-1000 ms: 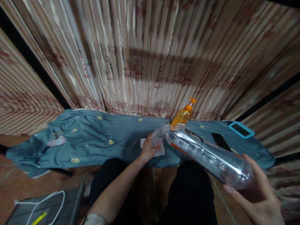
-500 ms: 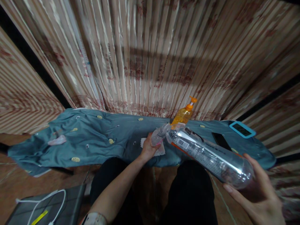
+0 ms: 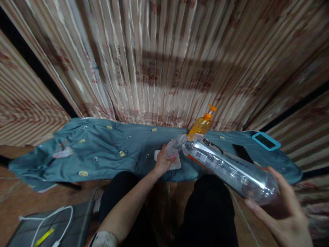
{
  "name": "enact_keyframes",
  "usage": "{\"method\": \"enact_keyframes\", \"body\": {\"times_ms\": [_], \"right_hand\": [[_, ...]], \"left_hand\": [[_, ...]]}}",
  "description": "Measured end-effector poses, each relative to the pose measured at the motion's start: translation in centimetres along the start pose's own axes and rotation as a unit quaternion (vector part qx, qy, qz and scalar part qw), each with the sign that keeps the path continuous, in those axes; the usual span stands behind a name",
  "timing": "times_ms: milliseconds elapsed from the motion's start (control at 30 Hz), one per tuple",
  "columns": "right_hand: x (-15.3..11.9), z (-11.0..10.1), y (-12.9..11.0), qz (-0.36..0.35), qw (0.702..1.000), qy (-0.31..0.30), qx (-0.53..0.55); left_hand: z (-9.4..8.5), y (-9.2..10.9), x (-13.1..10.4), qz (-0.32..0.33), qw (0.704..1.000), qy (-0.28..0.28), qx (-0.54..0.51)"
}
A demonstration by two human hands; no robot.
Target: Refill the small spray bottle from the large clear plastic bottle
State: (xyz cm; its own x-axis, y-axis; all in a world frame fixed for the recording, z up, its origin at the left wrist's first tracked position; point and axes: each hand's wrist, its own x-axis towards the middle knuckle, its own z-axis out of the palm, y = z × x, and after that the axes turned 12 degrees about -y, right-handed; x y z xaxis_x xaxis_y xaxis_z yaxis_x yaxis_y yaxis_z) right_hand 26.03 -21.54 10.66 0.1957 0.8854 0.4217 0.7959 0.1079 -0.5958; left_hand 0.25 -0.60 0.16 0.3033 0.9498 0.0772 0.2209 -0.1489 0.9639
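Observation:
My right hand [image 3: 286,209] grips the base end of a large clear plastic bottle [image 3: 228,171], which is tilted so its neck points left and away from me. My left hand [image 3: 162,164] is wrapped round a small clear plastic container [image 3: 174,147], perhaps a cup or a little bottle. The big bottle's neck end meets the mouth of that container; I cannot tell whether liquid passes between them. Under my left hand a white tissue [image 3: 177,164] lies on the cloth. Just behind the meeting point stands an orange pump bottle [image 3: 200,126].
A teal patterned cloth [image 3: 102,164] covers the narrow table. On its right lie a black phone [image 3: 242,153] and a blue-framed device [image 3: 266,141]. A crumpled pinkish piece [image 3: 63,153] lies at left. A white cable [image 3: 70,219] rests on a dark surface at lower left.
Almost nothing differs. Both hands keep their hold and the large bottle stays tilted against the small container, apart from a very slight shift of the whole view.

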Motion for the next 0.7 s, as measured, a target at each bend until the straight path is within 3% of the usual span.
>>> {"method": "enact_keyframes", "body": {"times_ms": [100,367,500,700], "right_hand": [[0.00,-0.09,-0.01,0.010,1.000,0.014,0.010],[0.13,-0.16,0.35,-0.016,1.000,-0.017,0.001],[-0.19,0.30,0.59,0.001,0.999,0.019,0.034],[-0.19,-0.23,0.69,-0.018,1.000,-0.022,0.005]], "left_hand": [[-0.04,0.16,-0.06,0.001,1.000,-0.003,-0.009],[-0.03,0.32,0.02,-0.010,1.000,0.000,-0.010],[-0.12,0.53,-0.01,-0.023,1.000,-0.008,-0.006],[-0.07,0.40,-0.02,-0.021,1.000,-0.010,-0.001]]}}
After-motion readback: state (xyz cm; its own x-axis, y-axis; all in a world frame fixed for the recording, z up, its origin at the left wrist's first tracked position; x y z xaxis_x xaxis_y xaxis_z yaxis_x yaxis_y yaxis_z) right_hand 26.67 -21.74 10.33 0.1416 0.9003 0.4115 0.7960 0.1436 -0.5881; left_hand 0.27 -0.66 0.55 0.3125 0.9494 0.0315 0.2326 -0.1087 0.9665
